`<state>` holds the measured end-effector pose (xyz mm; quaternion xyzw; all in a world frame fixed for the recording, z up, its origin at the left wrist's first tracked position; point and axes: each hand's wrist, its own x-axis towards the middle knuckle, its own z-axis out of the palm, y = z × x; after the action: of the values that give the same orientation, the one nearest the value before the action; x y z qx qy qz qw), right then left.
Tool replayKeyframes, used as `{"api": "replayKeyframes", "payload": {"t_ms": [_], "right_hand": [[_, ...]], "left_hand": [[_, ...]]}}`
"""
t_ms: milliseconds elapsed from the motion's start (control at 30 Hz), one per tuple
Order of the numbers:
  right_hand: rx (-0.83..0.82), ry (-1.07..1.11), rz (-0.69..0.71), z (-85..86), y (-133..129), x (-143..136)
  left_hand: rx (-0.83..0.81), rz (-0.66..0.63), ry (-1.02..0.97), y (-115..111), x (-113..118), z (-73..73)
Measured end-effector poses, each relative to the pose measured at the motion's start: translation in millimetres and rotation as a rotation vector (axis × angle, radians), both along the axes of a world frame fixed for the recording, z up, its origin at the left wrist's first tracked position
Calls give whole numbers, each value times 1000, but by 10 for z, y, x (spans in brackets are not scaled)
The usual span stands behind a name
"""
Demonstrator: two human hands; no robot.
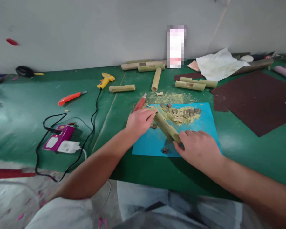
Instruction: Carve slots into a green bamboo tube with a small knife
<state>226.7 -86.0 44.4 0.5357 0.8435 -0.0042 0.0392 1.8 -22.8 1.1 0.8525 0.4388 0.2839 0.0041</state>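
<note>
My left hand (pixel 138 123) is closed at the upper end of a greenish bamboo tube (pixel 166 126), its fingertips on the rim. At the lower end, my right hand (pixel 200 146) grips the same tube, which slants over a blue sheet (pixel 147 145). A red utility knife (pixel 140 103) with its blade out juts from beyond my left hand; whether that hand also holds it, I cannot tell. Bamboo shavings and small cut pieces (pixel 178 119) lie heaped on the sheet just past the tube.
Other bamboo tubes (pixel 156 79) lie toward the wall. At left are a yellow glue gun (pixel 105 80), an orange utility knife (pixel 71 98) and a purple power bank (pixel 59 136) with a trailing black cord. Dark brown sheets (pixel 257 98) and white paper (pixel 220 65) lie at right.
</note>
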Motion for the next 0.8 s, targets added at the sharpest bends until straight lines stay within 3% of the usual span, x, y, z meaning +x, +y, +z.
{"api": "replayKeyframes", "payload": {"t_ms": [133,267,400,567,700,800], "right_hand": [[45,20,41,-31,-11,21],[67,13,30,-28,-16,30],[27,15,49,-18,-13,26],[23,21,22,-35,-13,39],[-3,6,35,-25,-3,42],[1,4,13,-4,5,39]], "left_hand": [[-76,-151,31,28,-17,14],[-31,-15,8,31,-9,19],[-88,-150,33,19,-5,8],[-19,3,-14,1,24,19],[-80,-202,71,-63,60,44],[-62,-52,59,-70,54,59]]}}
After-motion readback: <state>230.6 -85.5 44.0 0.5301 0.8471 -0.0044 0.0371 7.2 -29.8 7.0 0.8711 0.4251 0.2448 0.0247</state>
